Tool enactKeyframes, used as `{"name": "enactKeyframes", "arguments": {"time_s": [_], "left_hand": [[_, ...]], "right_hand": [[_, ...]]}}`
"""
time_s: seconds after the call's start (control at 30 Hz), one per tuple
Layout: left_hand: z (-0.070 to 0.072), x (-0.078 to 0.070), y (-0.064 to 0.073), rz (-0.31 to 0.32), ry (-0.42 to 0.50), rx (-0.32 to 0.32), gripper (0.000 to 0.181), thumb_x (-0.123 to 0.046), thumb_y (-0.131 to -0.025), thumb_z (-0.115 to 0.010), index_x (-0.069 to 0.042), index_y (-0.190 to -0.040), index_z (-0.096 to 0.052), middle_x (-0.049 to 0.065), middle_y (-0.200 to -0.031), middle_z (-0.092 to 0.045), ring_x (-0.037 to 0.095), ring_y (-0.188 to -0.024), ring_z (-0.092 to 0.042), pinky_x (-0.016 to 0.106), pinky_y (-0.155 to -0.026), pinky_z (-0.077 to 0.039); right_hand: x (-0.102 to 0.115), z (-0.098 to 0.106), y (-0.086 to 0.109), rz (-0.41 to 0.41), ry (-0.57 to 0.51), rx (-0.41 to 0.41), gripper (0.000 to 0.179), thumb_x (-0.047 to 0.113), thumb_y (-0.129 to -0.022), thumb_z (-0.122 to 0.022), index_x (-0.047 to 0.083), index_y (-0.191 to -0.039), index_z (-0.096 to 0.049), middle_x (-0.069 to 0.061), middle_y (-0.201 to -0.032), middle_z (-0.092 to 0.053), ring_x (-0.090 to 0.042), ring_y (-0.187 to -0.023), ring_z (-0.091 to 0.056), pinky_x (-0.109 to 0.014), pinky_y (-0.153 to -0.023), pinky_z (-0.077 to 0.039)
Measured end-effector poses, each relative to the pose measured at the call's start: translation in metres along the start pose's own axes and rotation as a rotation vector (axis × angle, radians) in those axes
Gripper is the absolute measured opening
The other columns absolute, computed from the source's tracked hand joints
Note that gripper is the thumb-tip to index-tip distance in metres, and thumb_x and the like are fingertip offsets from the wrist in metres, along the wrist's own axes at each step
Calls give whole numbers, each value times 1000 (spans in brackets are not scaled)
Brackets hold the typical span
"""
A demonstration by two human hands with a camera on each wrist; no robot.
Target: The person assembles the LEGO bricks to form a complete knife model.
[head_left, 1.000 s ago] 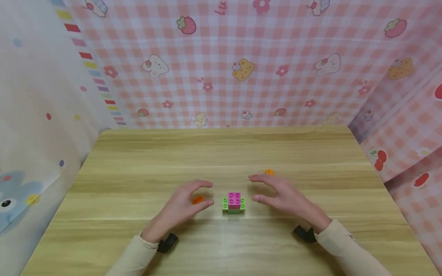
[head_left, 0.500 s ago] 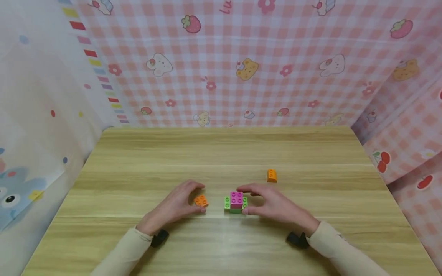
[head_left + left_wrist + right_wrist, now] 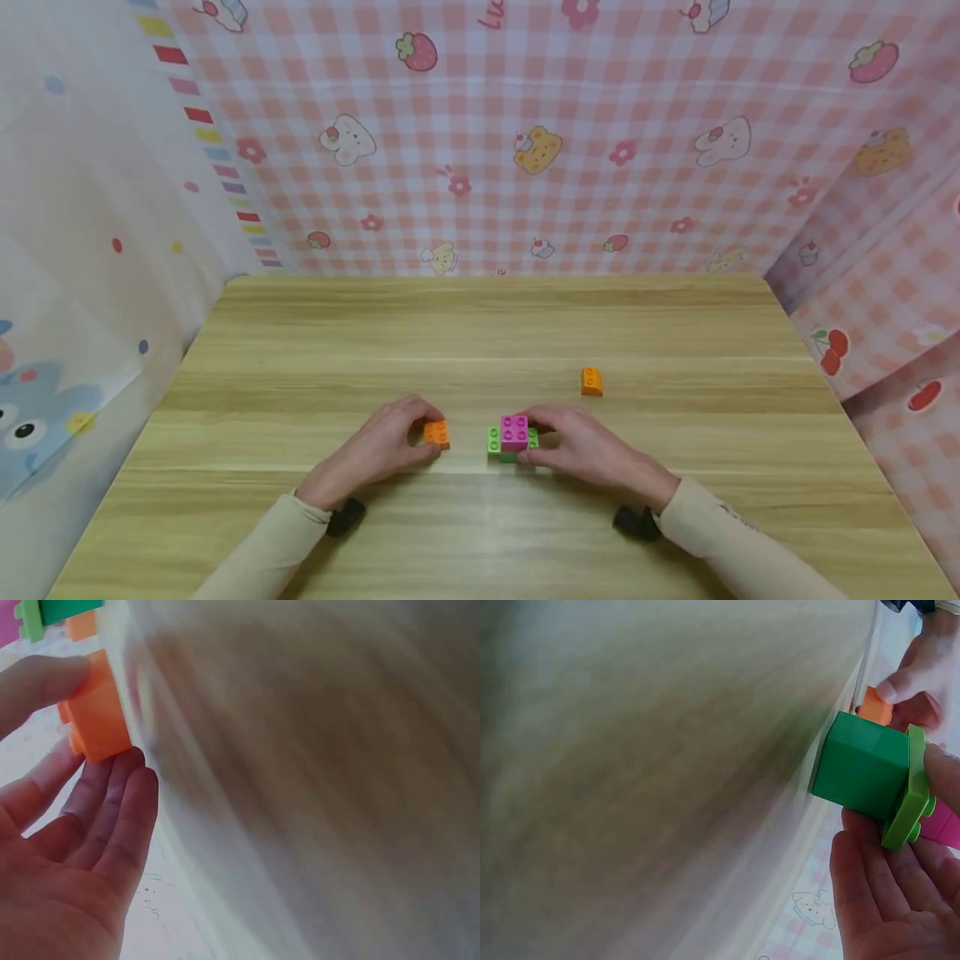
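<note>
My left hand (image 3: 378, 450) holds a square orange toy brick (image 3: 437, 434), its thumb on one side and fingers on the other. The left wrist view shows that orange brick (image 3: 101, 712) close up, its studs facing left. To its right, my right hand (image 3: 592, 446) grips a small stack from the right side. The stack has a pink brick (image 3: 513, 432) on top, a light green plate (image 3: 493, 442) under it, and a dark green block (image 3: 862, 761) at the bottom. Part of the plate's right end is hidden by the fingers.
A yellow-orange brick with a sloped end (image 3: 591, 381) lies farther back, to the right. Everything stands on a wood-grain table (image 3: 480, 325). Checked pink cloth (image 3: 480, 150) hangs behind it, and more printed cloth borders the left and right sides.
My right hand has moved left and taken hold of the stack. The left hand has closed in on the orange brick, which is turned straighter. The rear brick has come into full view.
</note>
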State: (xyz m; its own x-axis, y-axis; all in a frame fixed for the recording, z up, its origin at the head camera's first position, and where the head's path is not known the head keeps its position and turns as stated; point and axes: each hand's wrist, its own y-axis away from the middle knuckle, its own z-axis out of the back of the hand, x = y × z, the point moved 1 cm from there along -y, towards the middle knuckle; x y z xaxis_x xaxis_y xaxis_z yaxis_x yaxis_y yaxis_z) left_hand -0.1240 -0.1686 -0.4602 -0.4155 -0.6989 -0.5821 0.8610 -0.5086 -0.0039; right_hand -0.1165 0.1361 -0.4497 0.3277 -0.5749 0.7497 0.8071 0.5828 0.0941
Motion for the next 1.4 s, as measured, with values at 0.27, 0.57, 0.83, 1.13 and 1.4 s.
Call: {"name": "enactKeyframes", "arguments": {"time_s": [0.27, 0.57, 0.83, 1.13, 1.4], "left_hand": [[5, -13, -4, -96, 130, -86, 32, -12, -90, -81, -8, -120, -71, 1, -113, -67, 18, -102, -66, 37, -92, -58], [11, -43, -9, -180, 278, -181, 34, -11, -90, -83, -6, -122, -72, 4, -118, -68, 19, -102, -69, 36, -94, -59], [10, -61, -13, -221, 324, -189, 35, -11, -90, -82, -5, -123, -73, 3, -117, -68, 19, -104, -68, 35, -93, -59], [7, -70, -17, -231, 332, -182, 35, -11, -90, -82, -6, -123, -73, 2, -118, -67, 16, -105, -67, 33, -94, -58], [5, -75, -20, -237, 339, -169, 33, -12, -90, -82, -7, -122, -73, 1, -117, -67, 16, -105, -66, 34, -93, -58]], "right_hand": [[-1, 1, -2, 1, 14, 16, 45, 31, -95, -77, 8, -132, -66, -5, -126, -71, -23, -117, -67, -47, -103, -53], [-2, 2, -1, -2, 14, 21, 45, 31, -95, -77, 7, -133, -66, -6, -127, -70, -23, -117, -67, -46, -102, -54], [-2, 2, 0, 15, 6, 24, 45, 31, -96, -76, 8, -133, -66, -7, -129, -70, -23, -118, -67, -46, -102, -54], [-3, 2, 0, 37, -4, 21, 43, 31, -97, -76, 9, -133, -67, -5, -130, -70, -22, -118, -67, -45, -102, -54], [-2, 3, 0, 29, -10, 26, 41, 29, -96, -78, 12, -132, -68, -3, -131, -70, -19, -120, -67, -43, -103, -54]]}}
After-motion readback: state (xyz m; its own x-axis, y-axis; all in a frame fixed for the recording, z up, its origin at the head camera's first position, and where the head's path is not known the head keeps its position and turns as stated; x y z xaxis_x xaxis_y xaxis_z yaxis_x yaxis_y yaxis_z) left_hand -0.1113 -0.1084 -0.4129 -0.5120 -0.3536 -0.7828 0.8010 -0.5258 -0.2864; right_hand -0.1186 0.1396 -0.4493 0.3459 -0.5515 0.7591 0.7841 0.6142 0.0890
